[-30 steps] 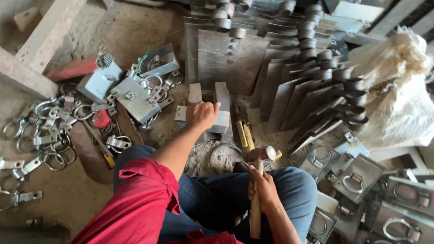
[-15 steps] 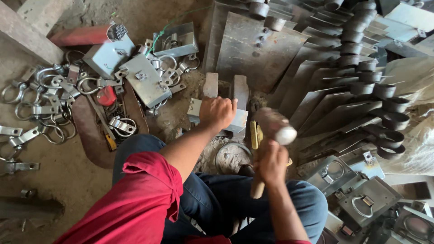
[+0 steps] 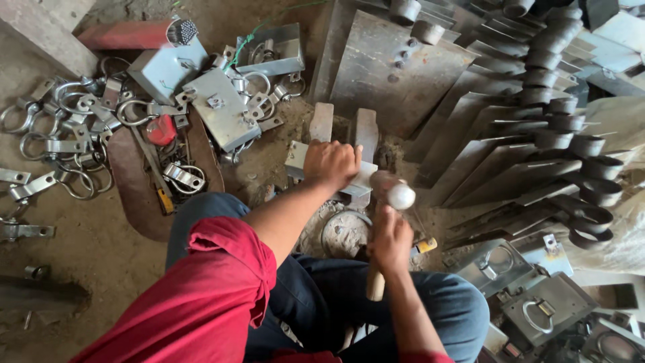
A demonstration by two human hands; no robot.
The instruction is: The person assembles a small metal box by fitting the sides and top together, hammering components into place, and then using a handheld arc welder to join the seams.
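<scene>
My left hand [image 3: 330, 163] presses down on a flat grey metal plate [image 3: 298, 158] that lies on the dirt floor in front of my knees. Two grey metal bars [image 3: 322, 121] stand just beyond it. In my right hand [image 3: 392, 239] I grip the wooden handle of a hammer [image 3: 374, 284]; its steel head [image 3: 395, 191] is raised, blurred, right beside my left hand. I sit with my blue-trousered legs on either side of a round metal block [image 3: 342, 232].
Metal rings and clamps [image 3: 64, 144] are strewn at the left, with grey metal boxes [image 3: 222, 107] behind them. Stacked hinged plates [image 3: 537, 141] fill the right. More box parts with ring handles [image 3: 537, 316] lie at the lower right. A red cylinder [image 3: 127, 33] lies at the top left.
My right hand has lifted the hammer from low near my knee up beside my left hand. My left hand has stayed on the plate. The view has shifted slightly.
</scene>
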